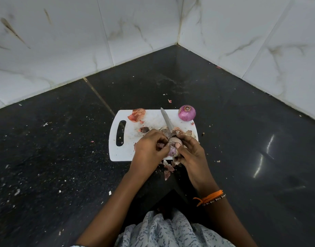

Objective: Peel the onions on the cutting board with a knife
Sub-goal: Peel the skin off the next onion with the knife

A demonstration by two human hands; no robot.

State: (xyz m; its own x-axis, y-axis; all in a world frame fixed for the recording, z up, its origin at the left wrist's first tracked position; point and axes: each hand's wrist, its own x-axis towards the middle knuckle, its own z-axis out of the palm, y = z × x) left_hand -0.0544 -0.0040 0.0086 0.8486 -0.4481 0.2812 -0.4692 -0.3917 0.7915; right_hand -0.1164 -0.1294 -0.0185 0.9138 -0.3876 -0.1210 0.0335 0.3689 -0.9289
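A pale purple onion (173,148) is held between both hands over the near right part of the white cutting board (128,150). My left hand (149,147) pinches a strip of its skin. My right hand (190,152) grips the knife, its thumb pressed on the onion, and the knife's blade (166,120) points away across the board. A peeled purple onion (187,113) sits at the board's far right corner.
Dry onion skins (137,114) lie at the board's far left, more around the hands and off its near edge (168,171). The board rests on a dark speckled counter (55,157) in a corner of white marble-tiled walls (242,32).
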